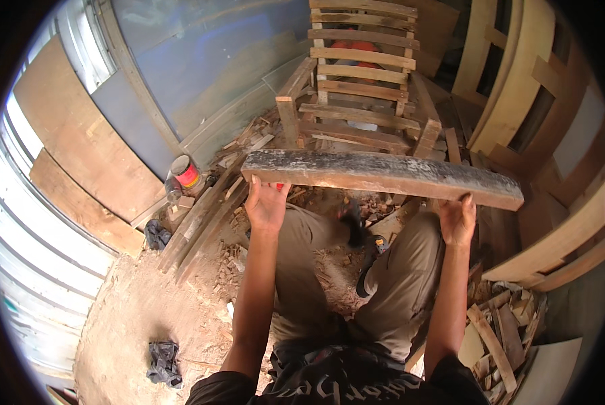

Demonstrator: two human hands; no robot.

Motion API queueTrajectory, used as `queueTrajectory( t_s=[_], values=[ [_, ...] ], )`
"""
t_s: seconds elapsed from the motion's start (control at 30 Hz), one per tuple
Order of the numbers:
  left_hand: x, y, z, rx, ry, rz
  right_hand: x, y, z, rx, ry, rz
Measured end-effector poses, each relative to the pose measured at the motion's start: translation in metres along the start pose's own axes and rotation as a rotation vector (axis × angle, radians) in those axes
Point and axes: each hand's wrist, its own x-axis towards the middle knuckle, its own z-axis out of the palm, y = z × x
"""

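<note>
A thick wooden beam [383, 177] spans the space in front of me, held across above my knees. Its upper face is dark and weathered, the side toward me brown. My left hand [267, 204] grips it near its left end, with the fingers partly hidden behind and under the wood. Closer to the right end, my right hand [458, 219] is closed on the lower edge, thumb against the near side. The beam tilts slightly down to the right. Something small and red shows beside my left fingers, too little of it to name.
A slatted wooden chair frame [363, 71] stands beyond the beam. Long planks [204, 209] and a paint can [185, 172] lie to the left, a black plastic bag [163, 363] below. Wood offcuts [501, 337] pile up at right, under leaning wooden frames [511, 88]. Shavings litter the floor.
</note>
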Motion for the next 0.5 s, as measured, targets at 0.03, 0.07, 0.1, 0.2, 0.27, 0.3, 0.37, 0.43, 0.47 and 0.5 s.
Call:
queueTrajectory(
  t_s=[0.03, 0.07, 0.1, 0.2, 0.27, 0.3, 0.37, 0.43, 0.47, 0.5],
  values=[
    [0.002, -0.003, 0.012, 0.021, 0.039, 0.015, -0.001, 0.002, -0.010, -0.009, -0.009, 0.015],
    [0.010, -0.004, 0.027, 0.046, 0.071, 0.035, 0.003, 0.006, -0.018, -0.012, -0.024, 0.024],
    [0.018, -0.005, 0.028, 0.092, -0.002, 0.049, 0.008, 0.011, -0.022, 0.027, -0.029, 0.050],
    [0.046, -0.010, 0.031, 0.007, -0.110, 0.030, 0.032, 0.026, -0.022, -0.063, -0.017, 0.124],
    [0.066, -0.016, 0.013, 0.034, -0.023, -0.035, 0.047, 0.047, -0.042, -0.031, 0.018, 0.151],
    [0.078, -0.019, 0.004, 0.057, 0.002, -0.074, 0.058, 0.059, -0.053, 0.013, 0.018, 0.159],
    [0.104, -0.019, -0.030, 0.133, 0.027, -0.159, 0.081, 0.078, -0.063, 0.033, 0.019, 0.166],
    [0.130, -0.017, -0.080, 0.183, 0.055, -0.228, 0.091, 0.106, -0.100, 0.025, 0.125, 0.272],
    [0.142, -0.020, -0.102, 0.189, 0.076, -0.260, 0.100, 0.119, -0.095, 0.039, 0.111, 0.292],
    [0.154, -0.024, -0.118, 0.053, 0.072, -0.294, 0.100, 0.129, -0.115, 0.047, 0.139, 0.319]
  ],
)
